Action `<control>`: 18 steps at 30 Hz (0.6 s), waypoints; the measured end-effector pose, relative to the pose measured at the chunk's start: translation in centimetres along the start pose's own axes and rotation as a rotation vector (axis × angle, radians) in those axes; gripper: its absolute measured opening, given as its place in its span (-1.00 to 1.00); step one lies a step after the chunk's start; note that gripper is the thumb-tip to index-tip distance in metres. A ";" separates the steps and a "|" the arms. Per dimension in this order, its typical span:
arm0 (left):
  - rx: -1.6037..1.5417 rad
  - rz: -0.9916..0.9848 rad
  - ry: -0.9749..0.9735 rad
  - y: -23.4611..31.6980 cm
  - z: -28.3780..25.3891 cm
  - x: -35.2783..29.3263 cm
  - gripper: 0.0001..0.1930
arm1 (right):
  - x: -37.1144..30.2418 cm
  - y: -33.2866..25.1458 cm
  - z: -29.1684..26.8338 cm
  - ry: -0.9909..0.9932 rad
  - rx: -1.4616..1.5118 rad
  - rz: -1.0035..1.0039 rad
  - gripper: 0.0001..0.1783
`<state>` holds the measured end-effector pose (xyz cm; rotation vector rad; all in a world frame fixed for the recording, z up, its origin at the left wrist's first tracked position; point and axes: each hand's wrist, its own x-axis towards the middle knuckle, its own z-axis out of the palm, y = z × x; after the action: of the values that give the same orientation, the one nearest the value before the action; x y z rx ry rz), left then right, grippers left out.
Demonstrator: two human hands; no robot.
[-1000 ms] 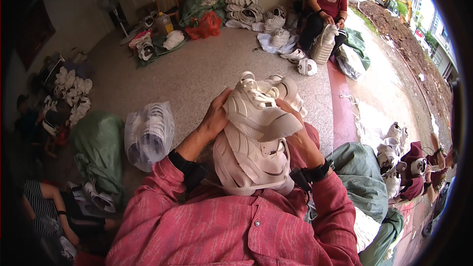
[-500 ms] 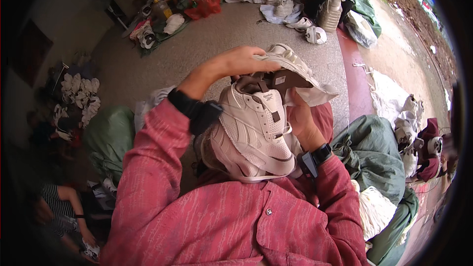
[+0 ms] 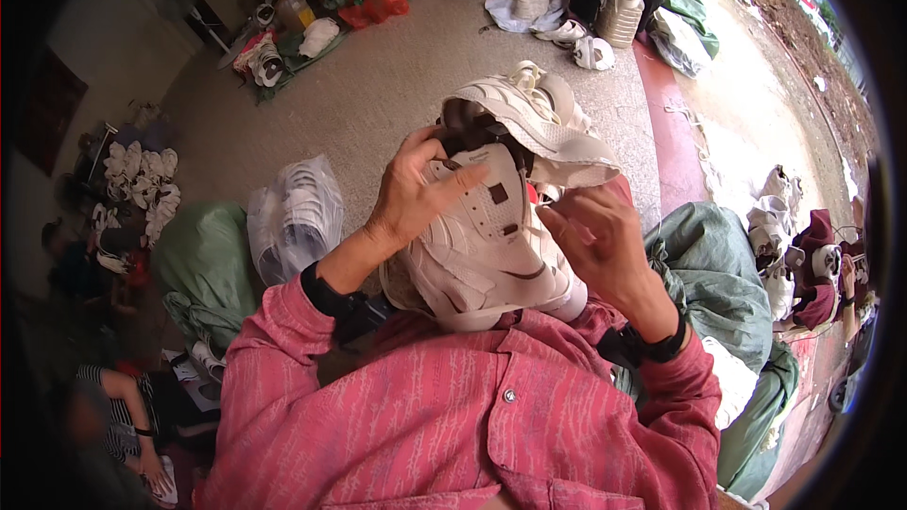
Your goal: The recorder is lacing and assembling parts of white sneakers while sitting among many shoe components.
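Observation:
A stack of off-white shoe uppers [image 3: 482, 246] rests in my lap, toe toward me, with eyelet holes and a small dark square on the tongue. My left hand [image 3: 416, 191] grips the nearest upper at its dark collar, thumb lying across the tongue and fingers curled over the edge. Beyond it, another off-white upper [image 3: 529, 118] with pale laces lies tilted over the collar end. My right hand [image 3: 605, 236] is at the right side, just below that upper's edge, fingers curled and partly blurred. What it pinches, if anything, is hidden. A small red spot shows between the uppers.
A clear bag of nested white uppers [image 3: 300, 212] stands on the left beside a green sack [image 3: 210, 250]. Another green sack [image 3: 709, 274] sits at my right. Further off are piles of uppers [image 3: 142, 179], a red plastic bag [image 3: 378, 0] and a seated person holding a stack [image 3: 622, 9].
The far upper has turned over, its laced side now facing up. My left hand has left it and come down to the nearer collar. My right hand has come out from beneath it.

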<state>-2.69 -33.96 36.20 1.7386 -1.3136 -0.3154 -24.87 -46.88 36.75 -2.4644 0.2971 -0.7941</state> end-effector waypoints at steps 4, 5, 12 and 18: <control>-0.089 0.096 0.151 -3.3 1.0 0.4 -0.59 | 5.4 -2.4 0.2 0.107 -0.498 -0.557 -0.55; -0.121 0.128 0.207 -3.1 1.0 0.9 -0.61 | 6.7 -2.0 1.1 0.113 -0.505 -0.551 -0.55; -0.237 0.154 0.165 -5.5 0.5 -0.1 -0.64 | 13.4 12.1 -0.2 -0.033 -0.588 -0.046 -0.64; -0.532 -0.036 0.112 -7.2 0.2 0.7 -0.65 | 4.0 19.5 1.3 0.205 -0.247 0.186 -0.75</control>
<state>2.06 -34.51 30.76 1.3087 -1.0029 -0.5272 -21.81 -64.04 27.14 -2.5336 0.7278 -0.9795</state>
